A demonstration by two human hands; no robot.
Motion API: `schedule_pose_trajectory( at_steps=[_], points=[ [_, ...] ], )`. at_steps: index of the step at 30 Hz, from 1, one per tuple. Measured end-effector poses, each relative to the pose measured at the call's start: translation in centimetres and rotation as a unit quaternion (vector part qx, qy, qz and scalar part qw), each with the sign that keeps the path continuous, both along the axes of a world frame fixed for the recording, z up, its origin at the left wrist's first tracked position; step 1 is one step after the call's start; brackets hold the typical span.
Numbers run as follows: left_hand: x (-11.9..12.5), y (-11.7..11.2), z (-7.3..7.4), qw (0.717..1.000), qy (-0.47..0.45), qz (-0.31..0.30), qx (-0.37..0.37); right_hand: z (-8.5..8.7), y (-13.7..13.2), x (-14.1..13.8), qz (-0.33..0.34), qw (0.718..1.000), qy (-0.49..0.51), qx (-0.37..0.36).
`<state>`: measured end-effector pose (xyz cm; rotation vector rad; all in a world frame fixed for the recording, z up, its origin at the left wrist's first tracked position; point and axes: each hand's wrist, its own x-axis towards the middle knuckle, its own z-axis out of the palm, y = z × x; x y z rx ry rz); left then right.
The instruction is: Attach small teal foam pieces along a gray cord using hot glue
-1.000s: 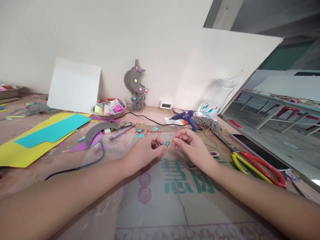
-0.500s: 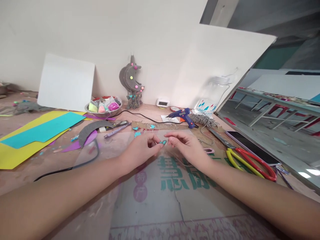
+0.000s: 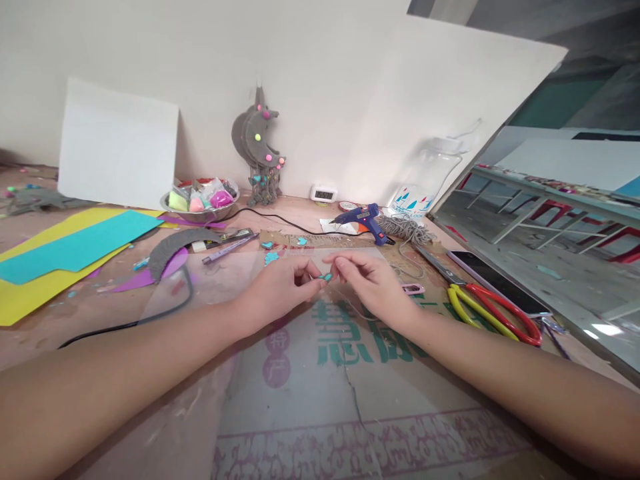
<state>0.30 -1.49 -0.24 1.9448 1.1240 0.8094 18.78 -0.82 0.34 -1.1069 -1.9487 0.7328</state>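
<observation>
Both hands meet over a clear plastic sheet [image 3: 240,293]: the left hand [image 3: 280,290] pinches a small turquoise cutout [image 3: 327,276] between thumb and forefinger, while the right hand [image 3: 367,283] touches it with curled fingertips (its grip on the piece I cannot tell). Behind them lies a blue glue gun [image 3: 363,219], and scissors [image 3: 493,312] rest to the right.

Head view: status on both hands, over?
Left hand pinches small teal piece. Right hand fingertips touch it. Scissors lie apart to the right.
</observation>
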Motion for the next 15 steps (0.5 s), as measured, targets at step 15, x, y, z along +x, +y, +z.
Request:
schedule_pose_trajectory(
  at_steps=[15],
  points=[
    [0.02,-0.04,0.34,0.996,-0.056,0.018,-0.061,-0.46,0.6,0.24,0.017,0.995,0.079,-0.066]
  ],
)
